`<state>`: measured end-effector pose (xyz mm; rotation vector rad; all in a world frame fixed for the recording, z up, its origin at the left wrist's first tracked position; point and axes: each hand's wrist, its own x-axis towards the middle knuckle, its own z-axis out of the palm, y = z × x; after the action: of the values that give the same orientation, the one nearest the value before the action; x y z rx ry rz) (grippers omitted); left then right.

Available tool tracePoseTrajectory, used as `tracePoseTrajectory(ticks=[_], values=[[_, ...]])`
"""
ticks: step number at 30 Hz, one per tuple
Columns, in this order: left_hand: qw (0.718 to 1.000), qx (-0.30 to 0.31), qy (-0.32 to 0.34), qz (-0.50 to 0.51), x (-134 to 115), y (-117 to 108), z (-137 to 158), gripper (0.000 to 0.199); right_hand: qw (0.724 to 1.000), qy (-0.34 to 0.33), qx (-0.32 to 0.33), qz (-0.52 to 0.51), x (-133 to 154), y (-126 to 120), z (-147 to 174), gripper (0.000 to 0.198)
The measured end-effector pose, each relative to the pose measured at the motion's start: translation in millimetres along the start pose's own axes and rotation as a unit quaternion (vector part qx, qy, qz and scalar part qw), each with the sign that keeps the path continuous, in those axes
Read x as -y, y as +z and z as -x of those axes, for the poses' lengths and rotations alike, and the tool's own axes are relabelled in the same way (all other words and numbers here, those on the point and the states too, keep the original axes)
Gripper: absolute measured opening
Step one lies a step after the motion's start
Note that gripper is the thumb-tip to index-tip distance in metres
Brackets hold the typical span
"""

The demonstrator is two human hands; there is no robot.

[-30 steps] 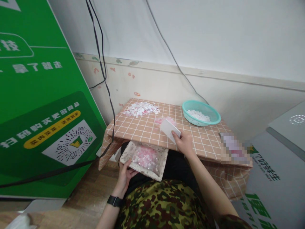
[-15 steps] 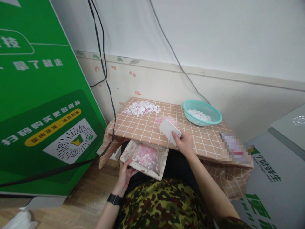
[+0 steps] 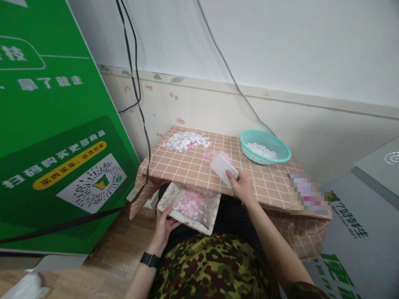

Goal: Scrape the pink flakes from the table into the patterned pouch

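Observation:
My left hand grips the near left side of a speckled, pale square tray, held tilted just below the table's front edge. Inside the tray lie small clear packets with pink and white contents. A flat white card-like plate is pinched between the thumb and fingers of my right hand, above the front of the table. Partly behind that plate, a patch of pink pieces rests on the tablecloth.
The table wears a brown checked cloth. A heap of white and pink pieces is at its back left; a turquoise basket holding white pieces stands at the right. Black cables hang past the left corner beside a green panel.
My right hand has shifted slightly to the right with the white plate. The tray and my left hand look the same.

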<state>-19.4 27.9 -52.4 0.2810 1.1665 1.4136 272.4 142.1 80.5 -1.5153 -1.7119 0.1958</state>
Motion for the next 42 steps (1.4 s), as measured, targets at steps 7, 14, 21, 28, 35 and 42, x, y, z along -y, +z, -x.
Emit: tracePoseTrajectory(ticks=[7, 14, 21, 28, 35, 42], values=[[1.000, 0.007, 0.002, -0.003, 2, -2, -3, 0.059, 1.000, 0.000, 0.012, -0.016, 9, 18, -11, 0.043], [1.000, 0.009, 0.004, 0.000, 3, -3, -2, 0.058, 0.992, -0.012, 0.085, -0.093, 6, 29, -34, 0.041], [1.000, 0.005, 0.010, 0.007, 3, 0, 0, 0.059, 0.977, 0.014, 0.118, -0.179, -4, 27, -38, 0.042], [0.999, -0.020, 0.034, 0.013, 4, 4, 5, 0.059, 0.959, 0.055, 0.123, -0.248, -9, 24, -35, 0.043], [0.999, -0.038, 0.033, 0.002, 2, 6, 8, 0.060, 0.931, 0.078, 0.183, -0.306, -10, 34, -36, 0.045], [0.999, -0.034, 0.035, 0.003, 2, 6, 8, 0.064, 0.905, 0.067, 0.249, -0.338, 7, 28, -32, 0.043]])
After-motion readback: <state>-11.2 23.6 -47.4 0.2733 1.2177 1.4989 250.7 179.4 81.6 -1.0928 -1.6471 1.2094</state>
